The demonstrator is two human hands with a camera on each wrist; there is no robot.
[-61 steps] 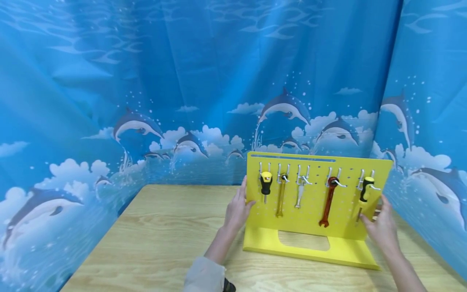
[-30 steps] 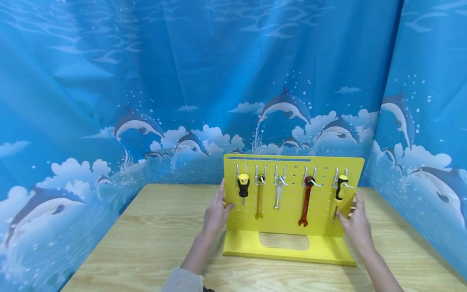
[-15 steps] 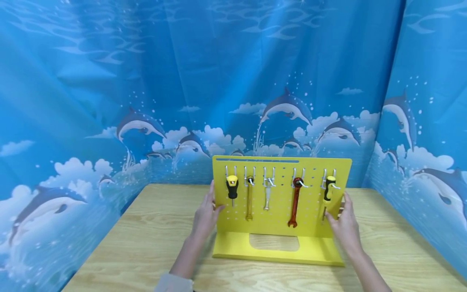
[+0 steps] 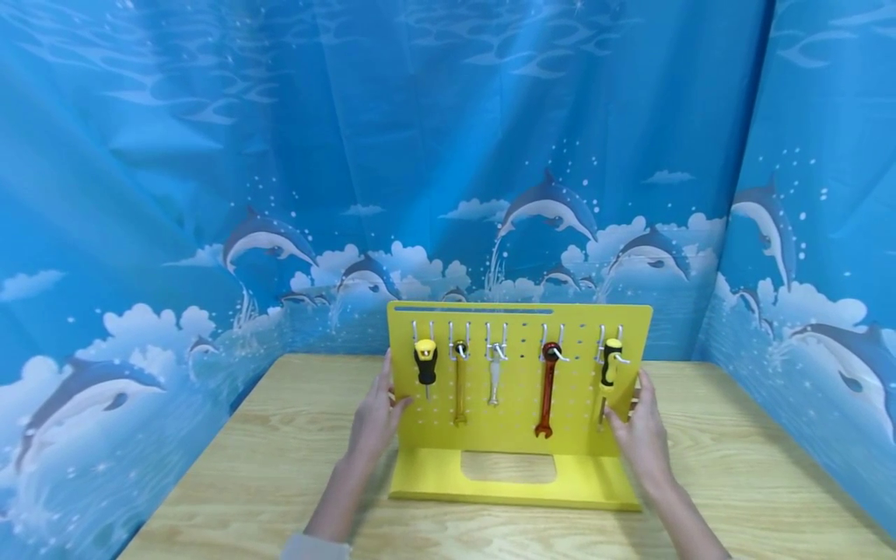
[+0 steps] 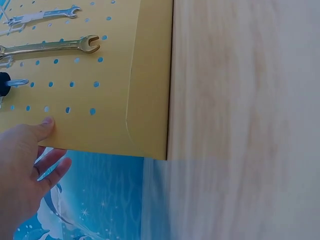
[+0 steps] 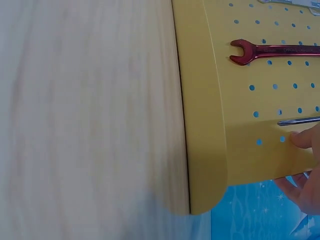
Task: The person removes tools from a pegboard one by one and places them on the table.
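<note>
A yellow pegboard [image 4: 511, 437] stands upright on its flat base, side edges held by both hands. My left hand [image 4: 374, 420] grips the left edge, thumb on the front face and other fingers behind. At the right edge, my right hand [image 4: 642, 439] does likewise, its thumb beside the shaft of a yellow-and-black screwdriver [image 4: 610, 367]. From metal hooks also hang a stubby screwdriver [image 4: 425, 364], a gold wrench [image 4: 460, 393], a small silver wrench [image 4: 495, 381] and a red wrench [image 4: 547, 397]. In the left wrist view, fingertips [image 5: 61, 167] show past the board's edge.
The pegboard rests on a light wood-grain table [image 4: 280, 459], near its middle. A blue curtain [image 4: 420, 155] printed with dolphins hangs behind the table and along its sides. The base has a cut-out through which the wood shows.
Both hands have moved the pegboard leftward across the table, its tools still hanging on the hooks. Its face has turned slightly to face the head camera more squarely. The grip is unchanged.
</note>
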